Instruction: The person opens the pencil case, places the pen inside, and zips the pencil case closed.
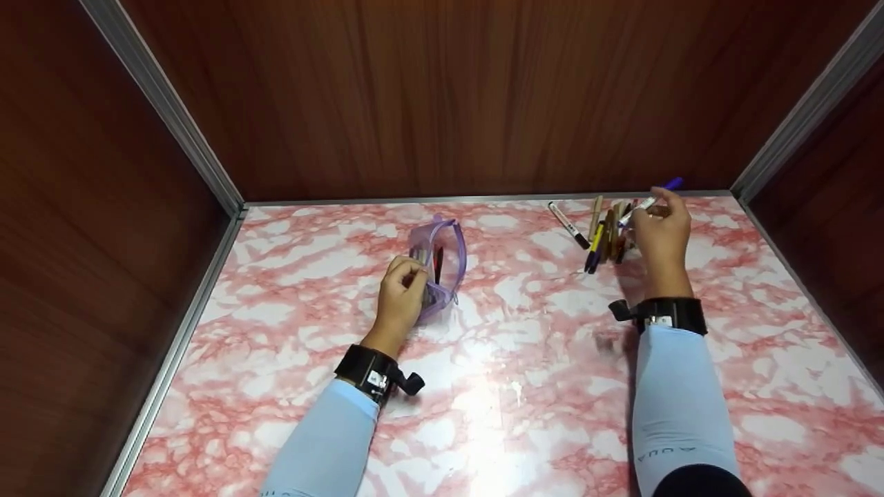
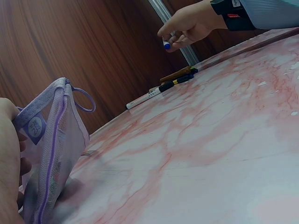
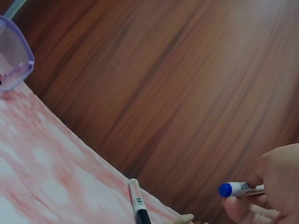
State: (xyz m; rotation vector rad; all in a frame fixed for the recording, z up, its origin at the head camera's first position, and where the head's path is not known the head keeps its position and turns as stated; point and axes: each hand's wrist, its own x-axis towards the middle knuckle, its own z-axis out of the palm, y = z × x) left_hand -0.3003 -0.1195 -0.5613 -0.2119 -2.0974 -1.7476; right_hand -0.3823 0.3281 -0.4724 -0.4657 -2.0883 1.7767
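My left hand (image 1: 400,293) grips the side of a purple mesh pouch (image 1: 463,261), fingers bent and thumb clamped against its edge, while my right hand (image 1: 664,238), well apart to the right, pinches a blue-capped white marker (image 3: 239,189) between thumb and fingers. The pouch stands just right of my left hand, its mouth gaping toward my right hand; a slim dark pen with a touch of red (image 1: 438,262) shows inside it, beside my left fingers. A purple loop (image 2: 85,100) hangs from the pouch's top corner, beyond my left hand, and a round label (image 2: 35,128) sits close by those fingers. My right hand is raised above the table (image 1: 518,324), the marker's blue cap pointing away past my fingers. Just left of and below that hand lies a loose bunch of brown pens (image 1: 608,238), with a yellow-and-dark marker (image 1: 595,247) along its near left side. Farther left of my right hand, a white marker with a black cap (image 1: 568,224) rests at a slant, the cap end nearer the bunch.
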